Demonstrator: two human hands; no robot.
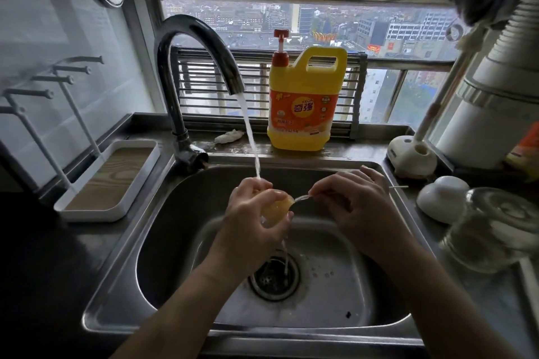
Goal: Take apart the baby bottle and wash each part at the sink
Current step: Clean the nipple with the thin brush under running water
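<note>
Over the steel sink [163, 213], under running water, the left hand [250, 218] grasps the yellowish teat [277, 208]; the right hand [355, 207] pinches a thin brush [303, 198] at its tip. Step: scrubbing the teat. Next, likely: rinse, then set aside.

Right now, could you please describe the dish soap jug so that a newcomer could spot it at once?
Start at the sink and look up past the curved faucet to the window ledge. The dish soap jug stands there, right of the water stream: bright yellow, orange label, red pump.

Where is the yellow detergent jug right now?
The yellow detergent jug stands upright on the ledge behind the sink, against the window, right of the faucet.
</note>
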